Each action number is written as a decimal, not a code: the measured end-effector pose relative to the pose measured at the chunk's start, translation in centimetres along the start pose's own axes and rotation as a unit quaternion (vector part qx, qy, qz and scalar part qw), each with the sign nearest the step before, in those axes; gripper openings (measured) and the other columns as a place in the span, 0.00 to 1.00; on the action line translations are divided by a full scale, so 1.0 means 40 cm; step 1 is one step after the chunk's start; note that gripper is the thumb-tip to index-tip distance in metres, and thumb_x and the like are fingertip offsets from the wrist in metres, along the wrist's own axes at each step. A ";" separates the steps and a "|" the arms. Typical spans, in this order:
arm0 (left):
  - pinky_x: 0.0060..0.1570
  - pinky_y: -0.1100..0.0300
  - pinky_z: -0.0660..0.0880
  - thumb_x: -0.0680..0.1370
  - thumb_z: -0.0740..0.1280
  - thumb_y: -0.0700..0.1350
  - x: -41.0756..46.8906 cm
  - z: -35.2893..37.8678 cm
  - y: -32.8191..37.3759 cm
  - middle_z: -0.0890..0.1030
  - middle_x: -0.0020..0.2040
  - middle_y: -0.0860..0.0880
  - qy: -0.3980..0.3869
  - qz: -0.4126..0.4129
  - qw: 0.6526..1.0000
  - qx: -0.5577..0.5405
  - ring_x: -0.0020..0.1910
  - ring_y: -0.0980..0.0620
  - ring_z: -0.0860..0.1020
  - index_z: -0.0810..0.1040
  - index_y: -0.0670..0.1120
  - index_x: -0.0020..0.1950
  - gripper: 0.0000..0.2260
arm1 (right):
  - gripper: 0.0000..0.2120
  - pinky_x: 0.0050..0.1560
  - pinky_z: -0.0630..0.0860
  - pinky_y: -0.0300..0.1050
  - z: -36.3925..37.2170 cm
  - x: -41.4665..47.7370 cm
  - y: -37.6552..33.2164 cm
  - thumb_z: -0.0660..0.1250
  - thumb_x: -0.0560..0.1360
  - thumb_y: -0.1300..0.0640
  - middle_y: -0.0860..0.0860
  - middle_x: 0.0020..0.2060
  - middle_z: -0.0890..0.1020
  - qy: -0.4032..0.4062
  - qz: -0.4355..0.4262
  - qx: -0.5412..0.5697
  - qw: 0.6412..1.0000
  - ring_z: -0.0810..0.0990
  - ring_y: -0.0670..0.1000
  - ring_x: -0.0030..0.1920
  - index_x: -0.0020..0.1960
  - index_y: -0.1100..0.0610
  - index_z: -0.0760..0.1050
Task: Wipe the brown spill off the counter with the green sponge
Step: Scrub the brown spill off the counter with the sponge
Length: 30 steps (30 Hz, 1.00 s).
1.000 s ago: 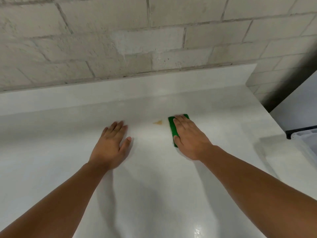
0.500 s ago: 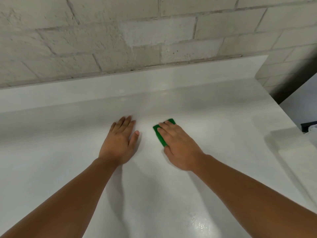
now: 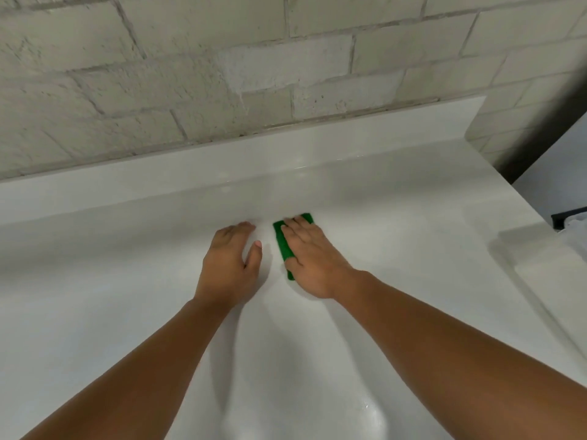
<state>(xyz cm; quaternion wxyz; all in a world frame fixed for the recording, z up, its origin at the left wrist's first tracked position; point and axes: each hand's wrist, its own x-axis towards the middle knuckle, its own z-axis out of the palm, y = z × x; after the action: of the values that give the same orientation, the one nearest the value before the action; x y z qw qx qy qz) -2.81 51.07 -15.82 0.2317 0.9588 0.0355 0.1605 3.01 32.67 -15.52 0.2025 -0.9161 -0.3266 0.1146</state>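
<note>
The green sponge (image 3: 281,242) lies flat on the white counter (image 3: 127,281) near its middle. My right hand (image 3: 313,265) presses down on it with straight fingers and covers most of it; only the sponge's left strip and far corner show. My left hand (image 3: 230,265) rests flat on the counter just left of the sponge, thumb pointing toward it, a small gap between them. No brown spill shows on the counter in this frame; anything under the sponge or hands is hidden.
A low white backsplash (image 3: 222,173) runs along the back below a pale brick wall (image 3: 254,74). The counter's right edge (image 3: 521,198) drops off beside a dark object (image 3: 568,217) at the far right. Wet sheen (image 3: 365,411) marks the near counter.
My right hand slid the sponge left over the brown spot, which showed a second ago and is no longer visible. My left hand stayed on the counter.
</note>
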 end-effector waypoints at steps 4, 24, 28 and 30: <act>0.59 0.53 0.75 0.79 0.57 0.43 0.013 0.077 0.158 0.82 0.56 0.41 -0.027 0.020 0.999 -0.010 0.57 0.41 0.78 0.80 0.38 0.59 0.16 | 0.27 0.72 0.55 0.37 -0.090 -0.032 0.004 0.54 0.80 0.62 0.52 0.76 0.62 0.039 0.112 0.280 0.953 0.61 0.50 0.75 0.79 0.53 0.55; 0.77 0.55 0.44 0.83 0.50 0.47 0.019 0.237 0.396 0.57 0.80 0.48 -0.271 0.326 0.906 -0.001 0.80 0.49 0.50 0.59 0.44 0.79 0.24 | 0.26 0.75 0.52 0.47 -0.161 -0.465 0.335 0.52 0.77 0.54 0.55 0.72 0.69 0.198 0.169 0.014 0.965 0.61 0.55 0.75 0.73 0.61 0.66; 0.78 0.58 0.46 0.83 0.51 0.49 0.028 0.199 0.320 0.55 0.81 0.48 -0.258 0.270 0.928 0.011 0.80 0.52 0.48 0.56 0.42 0.80 0.26 | 0.24 0.70 0.65 0.44 -0.141 -0.530 0.327 0.53 0.78 0.50 0.54 0.68 0.75 0.196 0.136 0.023 0.971 0.71 0.53 0.69 0.70 0.59 0.71; 0.78 0.54 0.49 0.82 0.49 0.50 0.064 0.218 0.336 0.56 0.80 0.45 -0.232 0.188 0.953 0.052 0.80 0.48 0.50 0.56 0.41 0.80 0.27 | 0.22 0.68 0.67 0.42 -0.135 -0.574 0.322 0.56 0.78 0.52 0.54 0.64 0.78 0.204 0.115 0.028 0.972 0.75 0.53 0.65 0.67 0.60 0.74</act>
<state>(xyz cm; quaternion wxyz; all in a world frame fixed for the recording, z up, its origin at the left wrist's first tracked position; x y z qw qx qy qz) 2.35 35.72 -16.28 0.1491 0.9697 -0.1914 -0.0274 -5.49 7.19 -14.67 0.2761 -0.9454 -0.1678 -0.0433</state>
